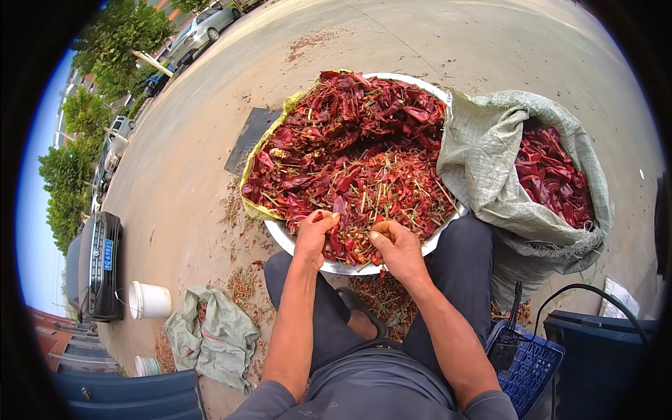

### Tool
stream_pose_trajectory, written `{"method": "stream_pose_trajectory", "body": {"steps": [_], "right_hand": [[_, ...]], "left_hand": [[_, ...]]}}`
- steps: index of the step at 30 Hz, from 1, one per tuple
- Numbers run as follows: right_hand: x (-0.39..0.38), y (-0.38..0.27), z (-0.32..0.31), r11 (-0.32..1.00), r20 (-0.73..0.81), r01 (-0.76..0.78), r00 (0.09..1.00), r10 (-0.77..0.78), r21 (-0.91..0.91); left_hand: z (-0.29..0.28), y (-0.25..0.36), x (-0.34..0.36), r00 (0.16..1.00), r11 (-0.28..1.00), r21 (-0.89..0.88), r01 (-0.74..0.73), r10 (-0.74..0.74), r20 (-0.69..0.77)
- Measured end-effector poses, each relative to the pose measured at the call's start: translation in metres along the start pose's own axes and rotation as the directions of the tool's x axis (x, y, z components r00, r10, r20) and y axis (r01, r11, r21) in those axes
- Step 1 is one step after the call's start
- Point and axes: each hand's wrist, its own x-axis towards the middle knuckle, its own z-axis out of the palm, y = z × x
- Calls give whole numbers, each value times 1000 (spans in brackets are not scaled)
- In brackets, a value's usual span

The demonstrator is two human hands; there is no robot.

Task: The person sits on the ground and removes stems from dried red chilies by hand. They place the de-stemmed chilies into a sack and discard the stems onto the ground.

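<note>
A wide metal basin (278, 234) sits between my knees, heaped with dried red chili pieces (364, 119) and pale stems, with a yellow sack (253, 207) along its left side. My left hand (316, 234) is at the near edge of the heap, fingers closed on a red chili piece (338, 208). Just to its right, my right hand (394, 248) is pinched low over the pile; what it holds is hidden by the fingers. A pale woven sack (476, 175) full of red pods (549, 178) leans against the basin's right.
Around me are a white bucket (150, 300), a crumpled sack (210, 336), a dark mat (245, 143), a blue basket (532, 371) with a black device, blue chairs (119, 392) and scattered debris. Parked cars (98, 266) and trees line the left.
</note>
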Motion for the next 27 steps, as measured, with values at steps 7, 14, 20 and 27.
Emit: {"method": "stream_pose_trajectory", "body": {"steps": [7, 14, 20, 27], "right_hand": [[-13, -3, 16, 838, 53, 377, 920, -389, -395], [-8, 8, 4, 967, 52, 151, 988, -144, -204], [-14, -7, 0, 971, 171, 110, 982, -75, -211], [-22, -11, -1, 995, 247, -30, 969, 7, 91]], "left_hand": [[26, -10, -40, 981, 973, -177, 148, -121, 154], [32, -12, -59, 966, 944, 209, -256, 257, 20], [22, 2, -78, 630, 334, 573, -748, 629, 456], [22, 2, -85, 758, 482, 589, -649, 480, 441]]}}
